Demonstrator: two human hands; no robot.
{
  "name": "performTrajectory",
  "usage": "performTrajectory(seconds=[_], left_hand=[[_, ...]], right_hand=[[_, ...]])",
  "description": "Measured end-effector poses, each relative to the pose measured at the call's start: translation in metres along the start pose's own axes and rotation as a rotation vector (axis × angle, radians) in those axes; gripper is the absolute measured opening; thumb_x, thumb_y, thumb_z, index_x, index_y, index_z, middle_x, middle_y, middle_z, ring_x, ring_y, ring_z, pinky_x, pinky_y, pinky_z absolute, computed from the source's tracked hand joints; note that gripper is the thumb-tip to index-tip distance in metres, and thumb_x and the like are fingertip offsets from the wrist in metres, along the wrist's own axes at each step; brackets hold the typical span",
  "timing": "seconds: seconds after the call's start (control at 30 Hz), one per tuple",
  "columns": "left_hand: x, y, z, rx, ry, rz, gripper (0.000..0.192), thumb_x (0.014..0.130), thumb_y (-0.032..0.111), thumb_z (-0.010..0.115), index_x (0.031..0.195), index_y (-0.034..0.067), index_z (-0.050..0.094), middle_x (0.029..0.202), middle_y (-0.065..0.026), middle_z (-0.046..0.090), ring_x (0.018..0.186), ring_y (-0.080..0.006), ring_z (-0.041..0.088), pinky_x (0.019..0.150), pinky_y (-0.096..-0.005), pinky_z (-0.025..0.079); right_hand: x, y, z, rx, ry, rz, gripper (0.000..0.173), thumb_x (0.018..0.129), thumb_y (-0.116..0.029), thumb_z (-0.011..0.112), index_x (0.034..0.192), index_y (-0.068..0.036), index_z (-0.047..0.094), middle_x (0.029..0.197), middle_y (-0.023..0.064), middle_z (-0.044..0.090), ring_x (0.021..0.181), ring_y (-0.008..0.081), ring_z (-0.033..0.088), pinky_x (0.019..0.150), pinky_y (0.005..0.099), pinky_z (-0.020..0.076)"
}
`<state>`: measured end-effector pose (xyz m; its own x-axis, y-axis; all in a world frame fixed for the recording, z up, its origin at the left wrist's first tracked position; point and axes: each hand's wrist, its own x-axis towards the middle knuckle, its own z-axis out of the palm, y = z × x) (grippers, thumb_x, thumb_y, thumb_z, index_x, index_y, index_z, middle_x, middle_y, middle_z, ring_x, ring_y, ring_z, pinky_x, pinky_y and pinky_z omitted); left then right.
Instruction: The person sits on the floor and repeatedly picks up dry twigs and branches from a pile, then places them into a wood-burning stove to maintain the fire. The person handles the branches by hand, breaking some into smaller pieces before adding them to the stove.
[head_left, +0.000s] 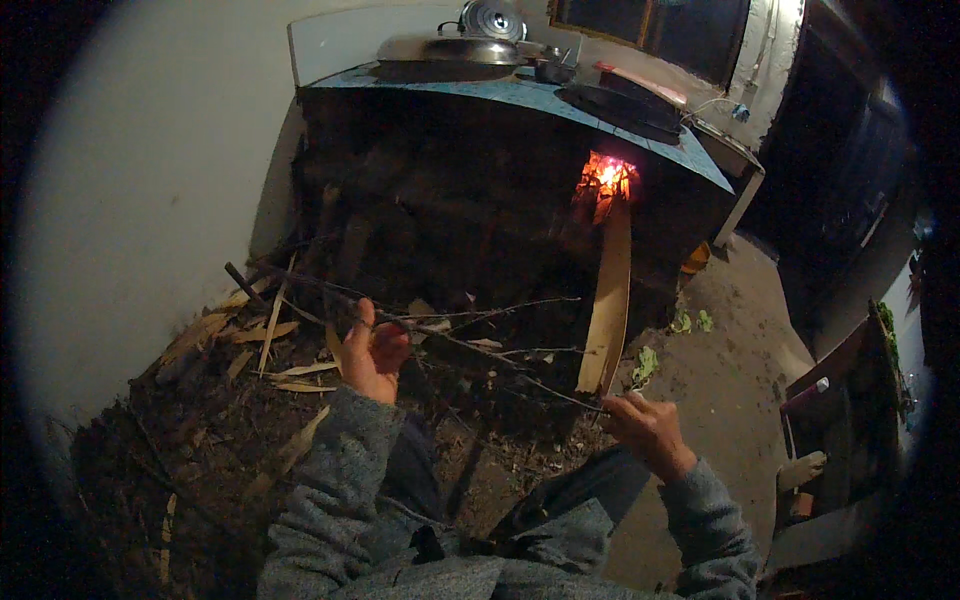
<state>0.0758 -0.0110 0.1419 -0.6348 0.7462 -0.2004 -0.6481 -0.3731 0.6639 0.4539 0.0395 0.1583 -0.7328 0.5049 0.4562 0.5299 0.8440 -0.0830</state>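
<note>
A thin forked dry branch (480, 349) stretches across in front of me, its twigs fanning to the right. Its thicker part passes through my left hand (375, 352), thumb pointing up. The fingers of my right hand (649, 431) pinch the thin tip of one twig. Beyond the hands, a fire (609, 176) burns in the mouth of a dark-fronted stove (450, 165). A long flat strip of wood (609, 307) leans from that mouth down towards the floor, its top end in the flames. Its lower end comes close to my right hand.
Wood strips and twigs (270, 337) lie heaped at left by the wall (165, 165). The blue-tiled stove top (517, 94) carries a lidded pan (457, 51), a small pot (555, 71) and a dark wok (622, 109). Green leaves (645, 365) lie on the floor; a dark wooden stand (840, 405) is at right.
</note>
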Motion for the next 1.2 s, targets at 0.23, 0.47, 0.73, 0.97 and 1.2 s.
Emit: performTrajectory(seconds=[0.23,0.47,0.73,0.97,1.2], left_hand=[[0.0,-0.023,0.066,0.156,-0.391,-0.211,0.048,0.088,0.033,0.063,0.122,0.005,0.045,0.099,-0.0176,0.064,0.082,-0.0231,0.066,0.069,-0.0351,0.057],[-0.008,-0.045,0.081,0.322,-0.675,-0.184,0.058,0.091,0.036,0.058,0.133,0.001,0.039,0.102,-0.0181,0.065,0.082,-0.0214,0.066,0.075,-0.0348,0.055],[0.03,-0.068,0.065,0.323,-0.937,-0.243,0.027,0.095,0.025,0.053,0.104,0.001,0.062,0.084,-0.0085,0.066,0.074,-0.0152,0.064,0.068,-0.0295,0.053],[0.1,-0.142,0.043,0.493,-0.844,-0.137,0.024,0.094,0.02,0.053,0.1,-0.001,0.062,0.084,-0.0091,0.065,0.075,-0.0163,0.063,0.067,-0.0306,0.053],[0.137,-0.171,0.043,0.54,-0.746,-0.294,0.023,0.092,0.021,0.057,0.102,0.001,0.062,0.085,-0.0073,0.063,0.077,-0.013,0.06,0.069,-0.0271,0.051]], right_hand=[[-0.044,-0.004,-0.009,0.031,0.089,0.223,0.013,0.08,-0.004,0.064,0.093,-0.007,0.061,0.071,0.0094,0.061,0.054,0.0228,0.059,0.046,0.0318,0.0456],[-0.087,0.022,-0.014,0.781,0.225,0.917,0.012,0.093,-0.014,0.052,0.089,-0.004,0.058,0.062,0.0011,0.041,0.054,0.0109,0.039,0.051,0.0269,0.0335],[-0.044,0.087,-0.006,0.517,0.138,0.994,0.023,0.097,-0.021,0.048,0.087,-0.002,0.055,0.067,0.0001,0.043,0.059,0.009,0.038,0.053,0.0282,0.0329],[0.046,0.203,0.052,0.532,0.142,0.982,0.027,0.096,-0.029,0.051,0.088,-0.003,0.058,0.065,-0.0028,0.043,0.058,0.0065,0.038,0.051,0.0257,0.0298],[0.156,0.333,0.136,0.644,0.242,0.962,0.028,0.089,-0.028,0.056,0.086,-0.001,0.062,0.068,-0.0016,0.051,0.058,0.0075,0.044,0.051,0.0256,0.0338]])
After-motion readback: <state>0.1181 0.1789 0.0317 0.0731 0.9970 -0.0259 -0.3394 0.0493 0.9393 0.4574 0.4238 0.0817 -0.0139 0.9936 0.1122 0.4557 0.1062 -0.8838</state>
